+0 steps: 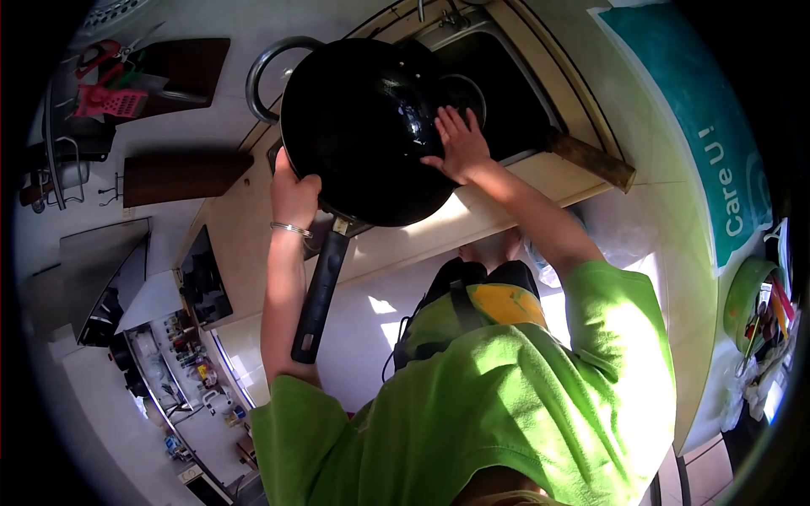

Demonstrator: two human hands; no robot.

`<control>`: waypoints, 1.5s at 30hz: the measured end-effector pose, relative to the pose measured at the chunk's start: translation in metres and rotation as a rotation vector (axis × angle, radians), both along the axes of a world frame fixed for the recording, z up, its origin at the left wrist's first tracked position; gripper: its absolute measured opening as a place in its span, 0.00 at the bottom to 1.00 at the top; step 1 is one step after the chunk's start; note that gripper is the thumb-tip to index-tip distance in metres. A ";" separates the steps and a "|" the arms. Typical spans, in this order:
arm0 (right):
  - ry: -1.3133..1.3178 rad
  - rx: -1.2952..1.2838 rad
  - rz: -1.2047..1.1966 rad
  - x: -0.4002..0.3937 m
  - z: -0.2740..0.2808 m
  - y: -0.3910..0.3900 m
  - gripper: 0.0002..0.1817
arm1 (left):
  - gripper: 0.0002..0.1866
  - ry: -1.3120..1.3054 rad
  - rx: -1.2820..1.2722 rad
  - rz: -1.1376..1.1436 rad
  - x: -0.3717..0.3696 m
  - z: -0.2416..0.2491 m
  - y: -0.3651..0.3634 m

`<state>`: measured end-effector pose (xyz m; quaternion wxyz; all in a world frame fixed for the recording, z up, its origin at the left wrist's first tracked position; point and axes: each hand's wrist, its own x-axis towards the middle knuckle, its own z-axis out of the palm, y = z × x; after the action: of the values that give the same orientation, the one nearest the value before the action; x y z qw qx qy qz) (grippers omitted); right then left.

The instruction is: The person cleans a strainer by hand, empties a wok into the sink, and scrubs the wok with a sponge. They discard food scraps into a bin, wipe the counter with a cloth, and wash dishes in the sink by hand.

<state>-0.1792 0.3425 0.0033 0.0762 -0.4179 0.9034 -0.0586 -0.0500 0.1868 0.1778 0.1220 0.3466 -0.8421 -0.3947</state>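
A large black wok [354, 126] is tilted up over the counter by the sink, its glossy dark round face toward me. My left hand [294, 190], with a bangle at the wrist, grips its lower left edge; the thumb folds in and the other fingers are partly hidden. On the right part of that dark face lies my right hand [460, 145], flat with fingers spread. A metal loop handle [257, 80] curves out at the wok's upper left. From beneath its lower edge a long black handle [323, 291] points toward me.
Behind the wok is a sink [523, 93] with a tap [451, 15]. A wooden handle [595, 160] juts over the sink's right edge. Scissors [101, 57], a pink slotted utensil [110, 101] and dark boards [186, 177] are at the left wall. A teal bag [700, 126] is at right.
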 end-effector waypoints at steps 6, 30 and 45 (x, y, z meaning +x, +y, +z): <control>-0.641 -0.395 0.225 0.036 -0.013 -0.031 0.41 | 0.25 0.019 -0.010 -0.021 -0.012 0.004 0.007; -0.085 -0.100 0.138 -0.004 -0.038 0.007 0.34 | 0.22 -0.250 -0.258 -0.022 -0.027 0.003 -0.015; -0.109 -0.720 -0.420 -0.117 -0.035 -0.005 0.15 | 0.21 -0.055 0.116 0.105 0.024 -0.010 0.005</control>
<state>-0.2967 0.3375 -0.0317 -0.0405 -0.2209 0.8854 -0.4070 -0.0260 0.1916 0.1683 0.0989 0.4076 -0.8016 -0.4262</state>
